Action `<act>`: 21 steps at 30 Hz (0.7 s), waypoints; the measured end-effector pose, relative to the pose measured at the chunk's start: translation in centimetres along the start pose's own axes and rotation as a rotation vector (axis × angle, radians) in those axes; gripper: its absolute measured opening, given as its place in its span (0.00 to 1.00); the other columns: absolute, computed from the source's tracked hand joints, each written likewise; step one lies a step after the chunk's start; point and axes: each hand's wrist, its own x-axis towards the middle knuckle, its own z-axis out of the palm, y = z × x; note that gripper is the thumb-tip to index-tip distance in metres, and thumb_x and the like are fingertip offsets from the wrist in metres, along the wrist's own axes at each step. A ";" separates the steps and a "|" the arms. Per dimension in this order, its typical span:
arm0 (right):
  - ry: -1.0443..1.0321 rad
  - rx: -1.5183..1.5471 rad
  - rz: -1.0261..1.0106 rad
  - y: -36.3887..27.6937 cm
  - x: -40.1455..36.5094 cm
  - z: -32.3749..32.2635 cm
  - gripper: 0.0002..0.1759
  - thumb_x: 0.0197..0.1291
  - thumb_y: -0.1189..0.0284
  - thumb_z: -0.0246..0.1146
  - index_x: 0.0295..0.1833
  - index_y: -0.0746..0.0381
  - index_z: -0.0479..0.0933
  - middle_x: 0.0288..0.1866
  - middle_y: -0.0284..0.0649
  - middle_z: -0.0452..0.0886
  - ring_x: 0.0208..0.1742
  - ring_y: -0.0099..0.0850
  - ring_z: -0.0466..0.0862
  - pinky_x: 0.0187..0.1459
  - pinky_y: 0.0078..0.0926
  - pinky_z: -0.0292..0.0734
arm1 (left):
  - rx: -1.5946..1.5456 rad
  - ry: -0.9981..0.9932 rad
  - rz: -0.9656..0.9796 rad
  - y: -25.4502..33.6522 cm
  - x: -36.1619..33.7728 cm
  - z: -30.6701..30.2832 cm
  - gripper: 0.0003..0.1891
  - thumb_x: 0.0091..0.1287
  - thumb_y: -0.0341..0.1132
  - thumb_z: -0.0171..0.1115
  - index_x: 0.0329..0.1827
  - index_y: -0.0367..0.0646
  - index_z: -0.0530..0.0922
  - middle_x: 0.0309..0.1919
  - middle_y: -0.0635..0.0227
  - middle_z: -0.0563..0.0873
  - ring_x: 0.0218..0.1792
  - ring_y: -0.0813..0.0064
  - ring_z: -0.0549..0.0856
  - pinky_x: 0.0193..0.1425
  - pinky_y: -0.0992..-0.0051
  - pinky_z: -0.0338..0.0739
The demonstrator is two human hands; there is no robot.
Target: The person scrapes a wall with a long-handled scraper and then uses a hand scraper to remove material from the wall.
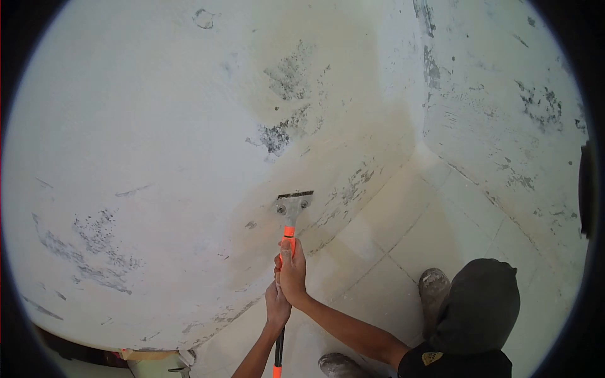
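A long-handled scraper [291, 211] with a wide flat metal head and an orange and black handle points up at the pale wall [189, 157]. Its blade edge is at or close to the wall surface; contact cannot be told. My right hand [292, 269] grips the orange upper part of the handle, thumb along it. Just below, my left hand [277, 305] is wrapped round the handle, touching the right one. Dark patches of bared surface [277, 135] show on the wall above the blade.
A tiled floor [403, 239] meets the wall along a diagonal edge. A second scuffed wall [504, 107] stands at the right. Two dusty shoes [433, 290] are on the tiles. Some objects [154, 356] lie at the bottom left, and a dark edge [586, 189] shows far right.
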 end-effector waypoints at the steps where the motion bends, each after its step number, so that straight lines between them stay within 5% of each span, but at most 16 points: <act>1: -0.001 0.001 -0.008 0.0 0.3 0.2 0.21 0.78 0.50 0.50 0.50 0.59 0.68 0.22 0.29 0.65 0.19 0.15 0.62 0.20 0.16 0.60 | 0.015 -0.006 0.025 0.5 0.2 -0.2 0.32 0.82 0.55 0.37 0.44 0.29 0.76 0.28 0.63 0.80 0.31 0.76 0.77 0.36 0.68 0.73; 10: 0.013 0.072 -0.035 0.1 0.3 0.2 0.21 0.78 0.50 0.50 0.51 0.59 0.68 0.23 0.29 0.66 0.17 0.15 0.63 0.19 0.15 0.60 | 0.043 -0.009 0.070 0.7 0.4 0.0 0.35 0.81 0.58 0.37 0.44 0.27 0.76 0.28 0.62 0.80 0.33 0.74 0.76 0.39 0.66 0.73; 13: 0.010 0.006 -0.005 2.5 -0.4 -1.0 0.16 0.78 0.56 0.52 0.43 0.57 0.68 0.23 0.27 0.65 0.19 0.15 0.64 0.19 0.15 0.60 | 0.012 0.022 0.136 -3.0 -0.4 0.8 0.35 0.81 0.58 0.37 0.44 0.27 0.76 0.27 0.62 0.79 0.33 0.74 0.76 0.39 0.66 0.73; 21: -0.044 0.074 0.034 2.6 0.1 0.2 0.22 0.78 0.49 0.48 0.52 0.58 0.67 0.23 0.30 0.66 0.18 0.16 0.64 0.19 0.15 0.60 | 0.096 -0.006 0.013 -0.7 0.5 -2.0 0.37 0.80 0.61 0.38 0.41 0.28 0.76 0.26 0.65 0.78 0.30 0.75 0.74 0.35 0.68 0.72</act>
